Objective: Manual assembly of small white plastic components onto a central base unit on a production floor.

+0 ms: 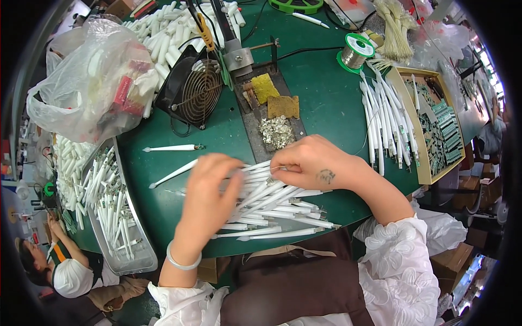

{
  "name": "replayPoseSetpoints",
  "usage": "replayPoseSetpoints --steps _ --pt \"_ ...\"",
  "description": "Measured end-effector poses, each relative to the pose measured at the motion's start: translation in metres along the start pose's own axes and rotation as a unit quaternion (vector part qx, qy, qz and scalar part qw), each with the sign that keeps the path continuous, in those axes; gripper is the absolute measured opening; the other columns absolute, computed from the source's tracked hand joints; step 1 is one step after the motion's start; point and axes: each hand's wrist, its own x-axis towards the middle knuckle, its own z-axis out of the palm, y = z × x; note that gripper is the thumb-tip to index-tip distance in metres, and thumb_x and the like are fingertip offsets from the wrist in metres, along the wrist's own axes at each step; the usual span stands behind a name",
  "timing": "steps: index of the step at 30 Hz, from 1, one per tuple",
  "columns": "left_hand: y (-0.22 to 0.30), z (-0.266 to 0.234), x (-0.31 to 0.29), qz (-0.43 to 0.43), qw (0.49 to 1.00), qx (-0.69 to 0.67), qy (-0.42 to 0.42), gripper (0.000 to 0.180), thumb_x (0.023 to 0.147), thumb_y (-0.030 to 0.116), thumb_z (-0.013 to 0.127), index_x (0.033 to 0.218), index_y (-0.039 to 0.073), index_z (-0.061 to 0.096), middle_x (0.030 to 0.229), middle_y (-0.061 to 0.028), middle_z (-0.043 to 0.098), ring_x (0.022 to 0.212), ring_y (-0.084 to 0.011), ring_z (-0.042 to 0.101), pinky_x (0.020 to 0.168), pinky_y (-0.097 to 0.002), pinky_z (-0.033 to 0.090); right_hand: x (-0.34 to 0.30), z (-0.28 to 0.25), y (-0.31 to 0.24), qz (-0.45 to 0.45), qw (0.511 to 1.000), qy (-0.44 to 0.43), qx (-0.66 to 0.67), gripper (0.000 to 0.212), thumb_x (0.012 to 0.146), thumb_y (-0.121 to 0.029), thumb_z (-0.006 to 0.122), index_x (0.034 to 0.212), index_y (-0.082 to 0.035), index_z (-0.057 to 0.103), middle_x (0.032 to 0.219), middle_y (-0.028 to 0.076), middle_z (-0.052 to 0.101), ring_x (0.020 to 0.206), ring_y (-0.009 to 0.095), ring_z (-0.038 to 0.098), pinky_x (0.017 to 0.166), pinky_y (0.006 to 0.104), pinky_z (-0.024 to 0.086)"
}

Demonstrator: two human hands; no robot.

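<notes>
A pile of white pen-shaped sticks (pixel 272 202) with pointed tips lies in front of me, small circuit parts showing at some ends. Above its left side, my left hand (pixel 212 187) is smeared by motion, so its fingers cannot be read. My right hand (pixel 311 161) is closed in a pinch at the pile's upper edge, right by the end of a white stick. A thin strand shows at its fingertips, but what they grip is mostly hidden. One more stick (pixel 173 148) lies apart, up and to the left.
A metal tray (pixel 142 239) of sticks stands at left, beside a small black fan (pixel 200 92) and a plastic bag (pixel 81 81). Ahead are a soldering stand base (pixel 253 122) and a solder spool (pixel 357 51). A box of circuit boards (pixel 427 176) sits right. A co-worker (pixel 70 266) sits at left.
</notes>
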Motion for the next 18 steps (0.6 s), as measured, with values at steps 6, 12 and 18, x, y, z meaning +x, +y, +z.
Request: replayPoseSetpoints --steps 6,12,18 --pt "0.018 0.004 0.013 -0.079 0.973 -0.182 -0.121 0.017 0.076 0.006 0.069 0.089 -0.001 0.06 0.085 -0.0125 0.063 0.08 -0.0264 0.063 0.072 -0.0347 0.05 0.003 0.001 -0.006 0.062 0.992 0.087 0.07 0.013 0.083 -0.016 0.068 0.083 -0.004 0.063 0.056 0.003 0.05 0.048 0.015 0.045 0.047 0.0304 0.036" --pt "0.017 0.006 0.019 -0.099 0.97 -0.189 -0.121 0.016 0.08 0.005 0.067 0.092 -0.002 0.061 0.081 -0.0096 0.064 0.074 -0.0191 0.061 0.07 -0.0291 0.049 0.006 0.002 -0.007 0.132 0.976 0.106 0.136 0.013 0.086 -0.014 0.067 0.086 -0.002 0.063 0.056 -0.002 0.046 0.052 0.005 0.038 0.046 0.0247 0.032" --pt "0.004 0.005 0.028 -0.205 0.89 -0.353 -0.2 0.012 0.092 0.005 0.055 0.099 -0.004 0.059 0.085 -0.0053 0.064 0.078 -0.0107 0.059 0.073 -0.0237 0.048 0.004 0.0 -0.003 0.13 0.975 0.121 0.131 0.01 0.084 -0.01 0.068 0.087 -0.001 0.065 0.056 -0.003 0.044 0.051 0.004 0.037 0.046 0.0234 0.03"
